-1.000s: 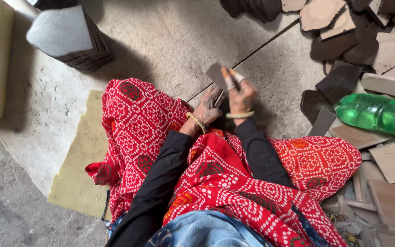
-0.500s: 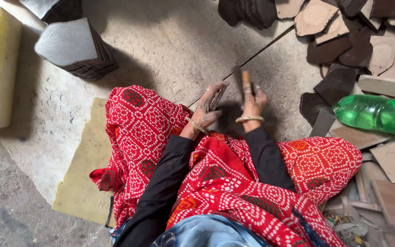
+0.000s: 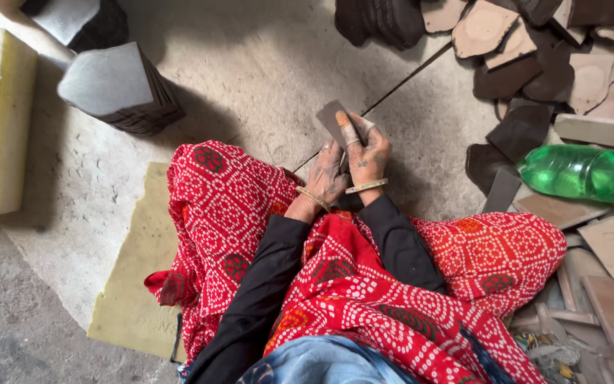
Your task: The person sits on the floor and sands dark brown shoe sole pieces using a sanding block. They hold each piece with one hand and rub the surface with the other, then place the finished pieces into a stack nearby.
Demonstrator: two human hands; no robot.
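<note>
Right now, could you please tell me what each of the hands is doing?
Left hand: closed, gripping the grey flat piece.
Right hand: closed on the same piece.

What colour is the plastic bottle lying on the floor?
Green, seen in the head view: the bottle.

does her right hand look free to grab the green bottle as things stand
Probably not at once: the right hand is holding a flat grey piece. The green bottle lies to its right with bare floor between, nothing blocking.
</note>
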